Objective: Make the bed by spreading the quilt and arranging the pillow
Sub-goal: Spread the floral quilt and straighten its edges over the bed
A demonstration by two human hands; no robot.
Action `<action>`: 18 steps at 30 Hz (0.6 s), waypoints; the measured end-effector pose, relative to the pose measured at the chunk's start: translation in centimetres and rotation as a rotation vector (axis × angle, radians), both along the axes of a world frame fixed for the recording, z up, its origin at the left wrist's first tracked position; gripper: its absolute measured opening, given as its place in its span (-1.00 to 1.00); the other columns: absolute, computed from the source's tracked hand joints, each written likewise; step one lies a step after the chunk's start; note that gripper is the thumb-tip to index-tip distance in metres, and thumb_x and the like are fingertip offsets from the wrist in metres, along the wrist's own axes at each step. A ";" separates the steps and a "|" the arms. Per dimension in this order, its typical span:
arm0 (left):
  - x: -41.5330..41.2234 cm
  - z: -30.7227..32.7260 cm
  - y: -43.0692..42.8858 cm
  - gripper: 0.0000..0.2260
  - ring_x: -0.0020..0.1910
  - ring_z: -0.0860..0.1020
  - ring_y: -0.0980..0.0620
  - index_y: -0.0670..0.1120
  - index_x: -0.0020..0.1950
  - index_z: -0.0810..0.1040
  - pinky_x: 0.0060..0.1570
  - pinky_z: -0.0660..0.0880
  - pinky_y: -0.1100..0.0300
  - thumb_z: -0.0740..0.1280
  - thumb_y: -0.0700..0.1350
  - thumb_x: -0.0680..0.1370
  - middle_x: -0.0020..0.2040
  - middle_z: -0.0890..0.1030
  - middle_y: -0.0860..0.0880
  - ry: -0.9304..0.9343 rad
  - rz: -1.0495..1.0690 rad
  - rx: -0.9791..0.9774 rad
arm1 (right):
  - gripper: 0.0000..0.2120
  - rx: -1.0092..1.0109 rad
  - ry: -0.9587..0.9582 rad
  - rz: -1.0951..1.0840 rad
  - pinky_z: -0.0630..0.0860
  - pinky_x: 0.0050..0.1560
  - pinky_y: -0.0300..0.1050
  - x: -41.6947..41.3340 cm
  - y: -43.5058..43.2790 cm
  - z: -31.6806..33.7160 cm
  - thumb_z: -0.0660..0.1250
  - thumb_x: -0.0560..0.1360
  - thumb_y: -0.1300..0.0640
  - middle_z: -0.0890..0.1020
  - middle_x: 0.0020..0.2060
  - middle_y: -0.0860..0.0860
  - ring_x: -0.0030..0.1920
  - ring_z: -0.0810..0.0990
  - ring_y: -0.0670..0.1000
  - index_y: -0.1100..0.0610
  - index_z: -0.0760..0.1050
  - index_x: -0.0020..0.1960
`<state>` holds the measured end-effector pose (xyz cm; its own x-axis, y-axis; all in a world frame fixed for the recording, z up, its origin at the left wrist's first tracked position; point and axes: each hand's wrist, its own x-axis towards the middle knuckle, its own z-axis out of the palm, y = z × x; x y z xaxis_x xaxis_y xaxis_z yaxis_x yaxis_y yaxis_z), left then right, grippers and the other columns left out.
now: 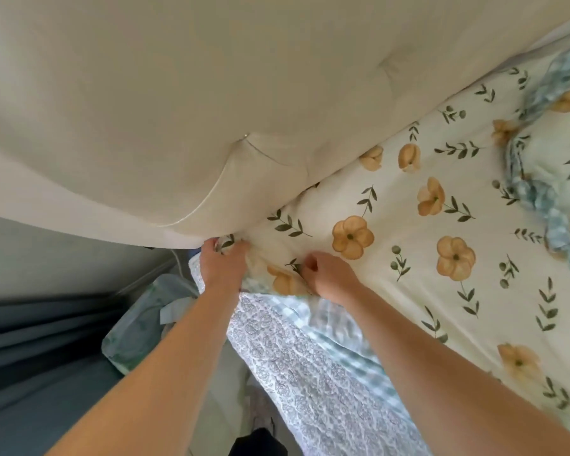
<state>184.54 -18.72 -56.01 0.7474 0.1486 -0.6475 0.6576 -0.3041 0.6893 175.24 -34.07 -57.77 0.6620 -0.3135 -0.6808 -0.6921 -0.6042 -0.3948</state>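
A cream quilt (408, 199) printed with orange flowers and green sprigs lies spread over the bed. My left hand (222, 263) grips its corner right under the padded cream headboard (185, 103). My right hand (329, 276) pinches the quilt's edge a little to the right of that corner. The quilt's blue checked underside (537, 199) shows in a rumpled fold at the far right. No pillow is in view.
A grey-and-white patterned sheet (310, 383) covers the mattress side below my arms, with blue checked fabric (336, 327) over it. A pale plastic bag (135, 334) lies on the floor beside the bed, next to dark curtains (40, 327).
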 end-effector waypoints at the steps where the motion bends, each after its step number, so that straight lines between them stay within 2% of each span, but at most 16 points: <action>1: 0.3 -0.3 0.6 -0.70 -0.05 0.55 -0.06 -0.07 0.08 0.53 -0.05 0.51 0.11 0.47 -0.24 0.40 -0.05 0.57 -0.03 -0.020 0.003 0.035 | -0.81 0.094 -0.043 -0.055 0.38 -0.28 -0.16 -0.1 0.1 0.0 0.22 0.57 0.02 0.57 -0.28 -0.04 -0.25 0.53 0.00 0.07 0.51 -0.14; 3: 0.7 -0.9 1.6 -0.70 -0.06 0.56 -0.04 -0.05 -0.02 0.57 -0.06 0.51 0.15 0.50 -0.35 0.35 -0.08 0.59 -0.01 -0.018 0.071 0.056 | -0.88 0.314 -0.150 -0.320 0.50 -0.21 -0.17 -1.0 -0.3 0.4 0.30 0.55 0.10 0.66 -0.26 -0.01 -0.27 0.59 -0.03 0.12 0.58 -0.07; 5: 0.5 -1.1 1.6 -0.69 -0.02 0.56 -0.08 -0.07 -0.01 0.55 -0.07 0.50 0.14 0.48 -0.37 0.36 0.01 0.58 -0.06 -0.054 0.059 0.110 | -0.90 0.391 -0.197 -0.566 0.59 -0.20 -0.09 -2.9 -1.7 0.6 0.31 0.55 0.18 0.69 -0.27 0.07 -0.28 0.64 0.03 0.18 0.58 -0.03; 6: 0.1 -1.2 1.6 -0.68 0.02 0.53 -0.12 -0.10 0.03 0.51 -0.05 0.51 0.09 0.47 -0.36 0.37 0.08 0.54 -0.10 -0.117 -0.002 0.184 | -0.91 0.356 -0.199 -0.597 0.60 -0.20 -0.06 -4.3 -2.6 0.7 0.31 0.55 0.19 0.70 -0.28 0.09 -0.29 0.65 0.04 0.18 0.58 -0.04; 8: -1.4 -1.0 1.9 -0.63 0.05 0.42 -0.18 -0.16 0.05 0.42 -0.02 0.44 0.02 0.44 -0.39 0.33 0.16 0.40 -0.19 -0.368 -0.174 0.381 | -0.93 0.237 -0.163 -0.562 0.62 -0.17 -0.02 -7.2 -4.1 0.6 0.33 0.54 0.15 0.70 -0.27 0.06 -0.26 0.67 0.05 0.12 0.58 -0.07; 11: -5.4 0.4 2.2 -0.65 0.00 0.34 -0.12 -0.14 -0.04 0.45 0.00 0.27 0.10 0.34 -0.47 0.28 0.06 0.39 -0.17 -0.698 -0.571 0.595 | -0.92 0.090 -0.073 -0.507 0.54 -0.12 -0.13 -11.5 -5.0 0.6 0.31 0.55 0.11 0.66 -0.19 -0.02 -0.19 0.62 -0.01 0.07 0.56 -0.07; 14: -10.4 2.6 -0.2 -0.70 0.08 0.34 -0.04 -0.04 -0.03 0.52 0.10 0.26 0.09 0.28 -0.38 0.37 0.07 0.46 -0.01 -0.771 -0.969 0.499 | -0.86 0.009 0.007 -0.422 0.49 -0.28 -0.27 -15.8 -4.7 0.7 0.23 0.59 0.09 0.62 -0.14 -0.01 -0.28 0.57 -0.08 0.10 0.55 0.02; 16: -13.8 3.4 -2.9 -0.71 0.17 0.39 -0.03 -0.02 0.09 0.53 0.21 0.28 0.07 0.27 -0.30 0.44 0.12 0.52 0.04 -0.806 -1.218 0.350 | -0.84 -0.010 0.050 -0.397 0.53 -0.30 -0.20 -18.7 -4.6 1.1 0.20 0.61 0.08 0.62 -0.21 -0.03 -0.34 0.56 -0.06 0.09 0.53 0.02; 18: -16.8 3.8 -5.6 -0.69 0.24 0.42 0.00 -0.01 0.22 0.50 0.31 0.22 0.09 0.28 -0.19 0.49 0.18 0.53 0.06 -0.763 -1.430 0.215 | -0.81 -0.057 0.076 -0.377 0.52 -0.29 -0.14 -21.8 -4.8 2.1 0.16 0.61 0.01 0.61 -0.27 -0.04 -0.37 0.54 -0.05 0.06 0.51 -0.03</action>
<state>167.73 -24.28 -52.25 0.4670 -0.8723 -0.1448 -0.6808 -0.4592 0.5706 153.49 -38.91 -55.67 0.4416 -0.5636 -0.6981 -0.8957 -0.3214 -0.3071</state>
